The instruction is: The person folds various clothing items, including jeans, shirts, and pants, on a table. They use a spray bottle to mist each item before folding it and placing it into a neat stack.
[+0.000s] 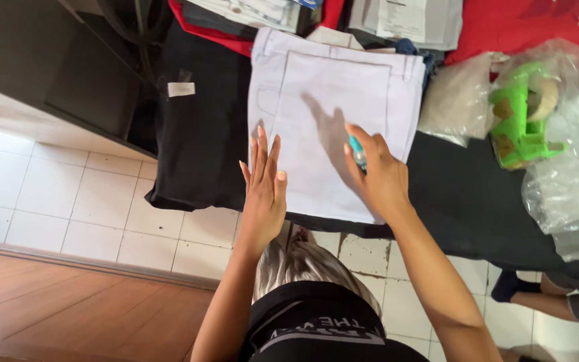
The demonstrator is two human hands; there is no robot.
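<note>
Both hands work at the table's near edge: left hand (263, 194) lies open and flat on folded white shorts (333, 114), already smoothed; right hand (378, 175) grips a teal pen (357, 151) above them.

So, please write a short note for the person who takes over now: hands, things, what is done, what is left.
Left hand: open and flat at the left edge of the folded white garment, fingers spread.
Right hand: shut on a teal pen, tip end on the garment.
The garment lies flat on the dark cloth; a green tape dispenser is to the right.
No pen mark shows on it yet.
</note>
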